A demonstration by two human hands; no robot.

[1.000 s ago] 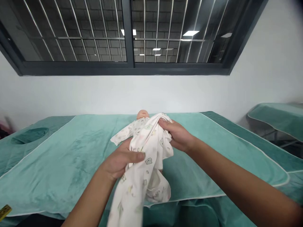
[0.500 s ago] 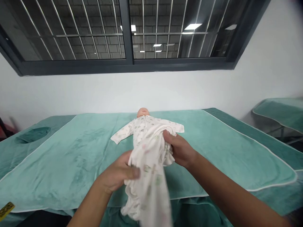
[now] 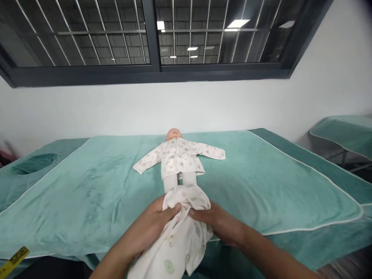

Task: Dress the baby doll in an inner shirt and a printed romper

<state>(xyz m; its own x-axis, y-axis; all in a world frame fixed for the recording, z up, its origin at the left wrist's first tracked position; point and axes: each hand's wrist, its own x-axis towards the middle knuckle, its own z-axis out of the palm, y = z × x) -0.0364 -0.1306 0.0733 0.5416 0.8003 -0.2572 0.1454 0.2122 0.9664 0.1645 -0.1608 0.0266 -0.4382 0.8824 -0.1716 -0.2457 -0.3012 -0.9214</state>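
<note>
A baby doll (image 3: 173,134) lies on its back, its head toward the wall and its arms spread. It wears a white printed long-sleeved top (image 3: 168,157), and white-covered legs (image 3: 189,178) show below the hem. In both hands is a white printed baby garment (image 3: 171,250), bunched at the doll's lower legs and hanging toward me. My left hand (image 3: 155,224) grips its left side with the thumb on top. My right hand (image 3: 219,223) pinches the other side, thumb inward. The doll's feet are hidden by the cloth, and the garment's exact kind is unclear.
A green plush blanket (image 3: 261,186) with white piping covers the bed. A round hole (image 3: 34,164) is at the bed's left end. Behind stand a white wall (image 3: 130,108) and a barred window (image 3: 157,71). Another green-covered bed (image 3: 345,131) is at the right. A yellow tag (image 3: 14,261) lies lower left.
Both hands have drawn closer together, the right one moving down from the doll's torso. The garment is now gathered at the doll's lower legs, uncovering the top's hem and the upper legs.
</note>
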